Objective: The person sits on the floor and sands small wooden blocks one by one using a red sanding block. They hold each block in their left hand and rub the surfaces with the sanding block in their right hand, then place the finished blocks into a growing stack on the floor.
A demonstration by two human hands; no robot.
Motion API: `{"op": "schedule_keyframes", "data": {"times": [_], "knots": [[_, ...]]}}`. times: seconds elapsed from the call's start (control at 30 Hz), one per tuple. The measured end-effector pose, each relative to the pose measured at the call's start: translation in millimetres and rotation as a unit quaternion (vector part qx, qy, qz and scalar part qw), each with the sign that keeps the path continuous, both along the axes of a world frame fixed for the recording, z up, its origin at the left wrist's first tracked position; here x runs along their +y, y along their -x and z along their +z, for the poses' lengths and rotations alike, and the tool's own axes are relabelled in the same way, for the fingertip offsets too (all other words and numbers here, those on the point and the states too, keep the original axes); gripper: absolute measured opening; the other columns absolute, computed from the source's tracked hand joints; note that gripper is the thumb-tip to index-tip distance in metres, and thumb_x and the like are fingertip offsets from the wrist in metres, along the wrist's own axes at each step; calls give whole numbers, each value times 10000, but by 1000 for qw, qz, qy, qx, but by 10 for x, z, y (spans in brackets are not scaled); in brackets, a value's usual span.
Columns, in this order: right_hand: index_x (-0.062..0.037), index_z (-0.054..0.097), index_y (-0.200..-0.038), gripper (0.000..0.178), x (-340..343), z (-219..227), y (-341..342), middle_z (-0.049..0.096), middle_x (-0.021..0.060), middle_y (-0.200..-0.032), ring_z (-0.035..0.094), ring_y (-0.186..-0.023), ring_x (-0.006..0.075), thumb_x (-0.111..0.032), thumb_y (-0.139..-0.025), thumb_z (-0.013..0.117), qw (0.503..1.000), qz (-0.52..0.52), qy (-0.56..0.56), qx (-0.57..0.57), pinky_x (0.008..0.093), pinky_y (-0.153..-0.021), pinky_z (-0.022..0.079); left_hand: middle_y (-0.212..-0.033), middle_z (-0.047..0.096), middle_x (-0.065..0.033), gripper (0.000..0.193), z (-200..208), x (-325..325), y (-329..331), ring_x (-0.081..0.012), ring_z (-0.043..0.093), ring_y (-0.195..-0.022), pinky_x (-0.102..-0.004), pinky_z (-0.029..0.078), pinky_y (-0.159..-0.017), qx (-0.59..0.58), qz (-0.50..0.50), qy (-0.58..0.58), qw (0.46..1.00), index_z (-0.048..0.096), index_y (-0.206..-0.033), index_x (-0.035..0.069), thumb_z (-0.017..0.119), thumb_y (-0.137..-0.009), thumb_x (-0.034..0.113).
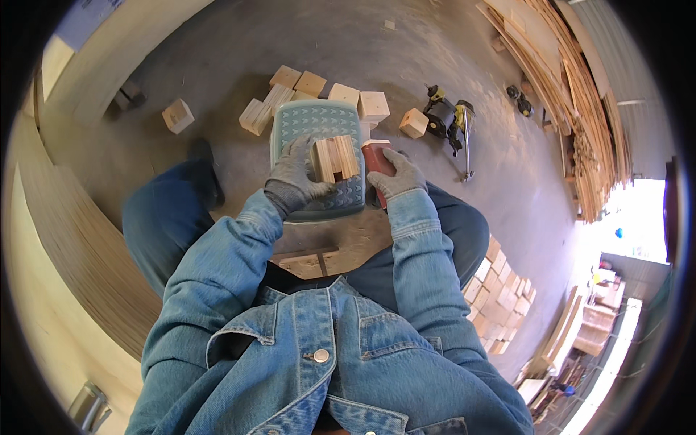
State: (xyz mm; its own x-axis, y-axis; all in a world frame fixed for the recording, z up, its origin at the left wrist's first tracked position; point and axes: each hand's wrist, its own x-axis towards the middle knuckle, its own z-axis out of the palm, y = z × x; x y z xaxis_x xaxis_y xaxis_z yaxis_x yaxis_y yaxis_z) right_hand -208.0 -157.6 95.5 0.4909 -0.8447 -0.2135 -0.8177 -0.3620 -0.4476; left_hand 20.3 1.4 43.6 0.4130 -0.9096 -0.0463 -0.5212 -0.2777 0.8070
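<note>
My left hand (296,175), in a grey glove, grips a pale wooden block (336,155) from its left side, thumb along the near edge. Layered grain and a small dark notch show on the block. It is over a grey-green plastic stool (315,114) with a raised pattern on its seat. Beside it, at the stool's right edge, my gloved right hand (400,175) is closed round a red-brown sanding block (377,161), with pale wood at its far end. The two blocks are a little apart. My palms hide parts of both.
Several wooden blocks (309,84) lie behind the stool, one block (177,116) farther left. A black and yellow power tool (451,125) is on the floor at right. Stacked blocks (500,297) stand by my right knee, long boards (573,109) at far right.
</note>
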Motion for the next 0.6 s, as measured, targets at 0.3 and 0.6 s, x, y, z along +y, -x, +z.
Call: {"op": "schedule_keyframes", "data": {"times": [0.3,0.6], "knots": [[-240,643,-1446,723,16,74,-304,622,125,-1448,587,-1328,354,-372,-764,844,997,37,-10,63,428,-1163,443,-1309,682,-218,702,300,67,15,-301,672,-1197,-385,539,-1040,236,22,-98,967,546,-1438,-41,825,-914,333],[-238,684,-1386,658,47,170,-356,625,122,-1418,590,-1285,387,-342,-758,848,997,38,10,66,455,-1133,464,-1295,698,-178,550,417,84,120,-244,668,-1178,-366,525,-1040,293,16,-32,955,583,-1400,-56,772,-965,221]]}}
